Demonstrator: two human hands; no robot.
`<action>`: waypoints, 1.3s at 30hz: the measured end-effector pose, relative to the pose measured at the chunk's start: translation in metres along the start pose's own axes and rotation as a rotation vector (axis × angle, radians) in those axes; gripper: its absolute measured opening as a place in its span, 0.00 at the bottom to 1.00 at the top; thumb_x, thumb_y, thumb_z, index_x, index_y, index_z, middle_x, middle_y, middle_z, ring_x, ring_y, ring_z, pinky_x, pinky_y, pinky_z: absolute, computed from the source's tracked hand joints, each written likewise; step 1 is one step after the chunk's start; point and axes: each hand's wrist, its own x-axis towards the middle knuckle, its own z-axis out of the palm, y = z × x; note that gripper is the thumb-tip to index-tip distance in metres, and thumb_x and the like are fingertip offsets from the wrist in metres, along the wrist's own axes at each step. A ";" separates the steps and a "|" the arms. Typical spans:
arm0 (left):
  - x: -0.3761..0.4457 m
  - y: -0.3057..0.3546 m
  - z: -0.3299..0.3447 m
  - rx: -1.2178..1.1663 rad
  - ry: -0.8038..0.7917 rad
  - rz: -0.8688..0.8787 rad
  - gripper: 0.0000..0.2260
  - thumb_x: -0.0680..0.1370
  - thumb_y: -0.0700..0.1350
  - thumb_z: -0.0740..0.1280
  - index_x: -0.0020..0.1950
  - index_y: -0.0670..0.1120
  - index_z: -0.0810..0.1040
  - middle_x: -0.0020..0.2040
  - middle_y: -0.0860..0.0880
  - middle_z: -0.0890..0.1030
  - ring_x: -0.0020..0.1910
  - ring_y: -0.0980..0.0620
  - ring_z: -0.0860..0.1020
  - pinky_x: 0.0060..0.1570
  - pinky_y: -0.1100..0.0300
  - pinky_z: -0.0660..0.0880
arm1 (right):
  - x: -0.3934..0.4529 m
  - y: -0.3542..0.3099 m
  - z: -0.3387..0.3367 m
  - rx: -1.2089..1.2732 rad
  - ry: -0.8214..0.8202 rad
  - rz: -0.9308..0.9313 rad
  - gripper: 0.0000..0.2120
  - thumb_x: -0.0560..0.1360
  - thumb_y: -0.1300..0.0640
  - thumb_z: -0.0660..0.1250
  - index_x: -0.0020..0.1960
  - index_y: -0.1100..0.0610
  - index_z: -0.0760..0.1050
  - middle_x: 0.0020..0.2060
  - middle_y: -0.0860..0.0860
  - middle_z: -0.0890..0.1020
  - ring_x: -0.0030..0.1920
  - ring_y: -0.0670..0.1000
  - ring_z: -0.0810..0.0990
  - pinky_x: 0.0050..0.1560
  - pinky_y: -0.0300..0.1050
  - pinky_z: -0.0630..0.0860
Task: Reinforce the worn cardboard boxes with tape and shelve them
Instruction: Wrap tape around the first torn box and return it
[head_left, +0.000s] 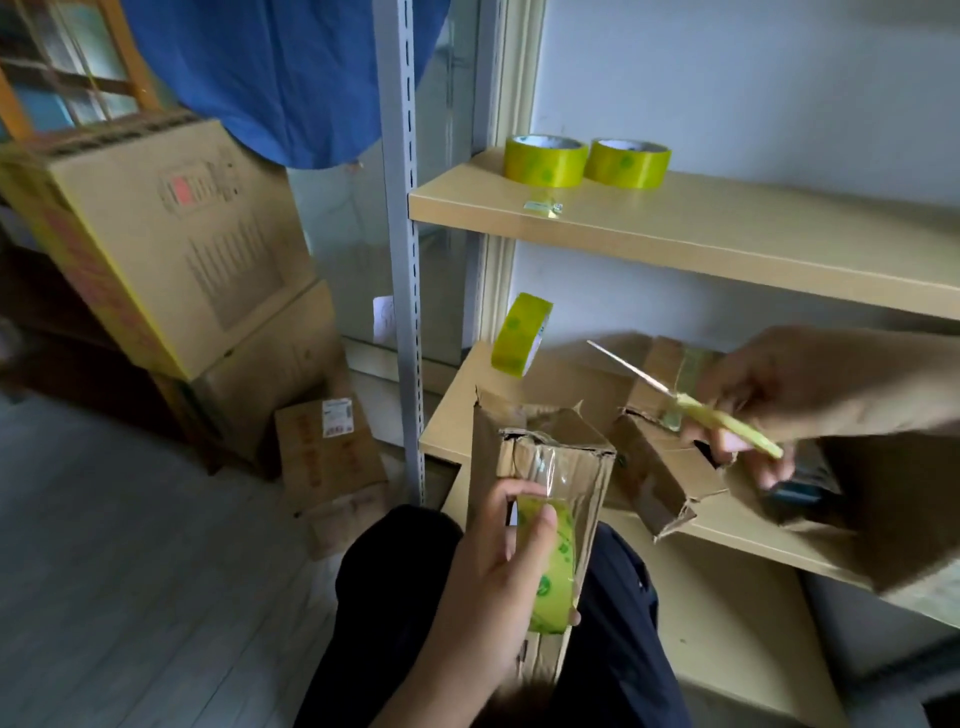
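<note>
The person sits with a tall, narrow, worn brown cardboard box (550, 467) standing against their dark-trousered lap (618, 623), its crumpled top end level with the lower beige shelf board (727, 535). Their left hand (498, 577) grips a yellow-green roll of clear tape (550, 566) against the box's front, and a strip of clear tape runs from the roll up over the top edge. The right hand (779, 410), blurred, holds a pair of scissors with pale yellow handles (680, 400), fingers curled through the handles, blades pointing up and left over the shelf. Just beside it a second torn brown cardboard box (660, 462) lies tipped on that shelf. Behind, a third tape roll (521, 333) stands on edge. On the upper beige shelf (727, 234) two more yellow-green tape rolls (545, 161) lie flat, side by side. At left, large brown cartons (171, 244) are stacked on the pale floor.
</note>
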 end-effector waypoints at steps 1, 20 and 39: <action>0.000 0.001 0.000 0.002 -0.002 -0.004 0.19 0.73 0.66 0.63 0.58 0.57 0.73 0.40 0.28 0.77 0.36 0.28 0.77 0.40 0.33 0.77 | 0.004 0.004 0.013 -0.051 -0.063 -0.027 0.24 0.62 0.30 0.75 0.50 0.45 0.84 0.42 0.50 0.86 0.37 0.52 0.87 0.38 0.40 0.82; -0.013 0.027 -0.004 -0.183 -0.064 -0.127 0.11 0.80 0.50 0.64 0.59 0.47 0.74 0.36 0.34 0.80 0.29 0.40 0.80 0.31 0.54 0.79 | 0.035 0.006 0.034 -0.071 -0.207 -0.001 0.34 0.66 0.27 0.70 0.53 0.57 0.83 0.44 0.57 0.86 0.36 0.51 0.85 0.38 0.34 0.79; -0.034 0.043 -0.018 -0.389 -0.218 -0.288 0.08 0.79 0.40 0.67 0.58 0.46 0.80 0.36 0.31 0.81 0.33 0.37 0.82 0.34 0.51 0.81 | 0.015 0.009 0.025 -0.095 -0.107 0.048 0.18 0.65 0.35 0.74 0.46 0.47 0.86 0.35 0.52 0.85 0.23 0.45 0.75 0.25 0.33 0.71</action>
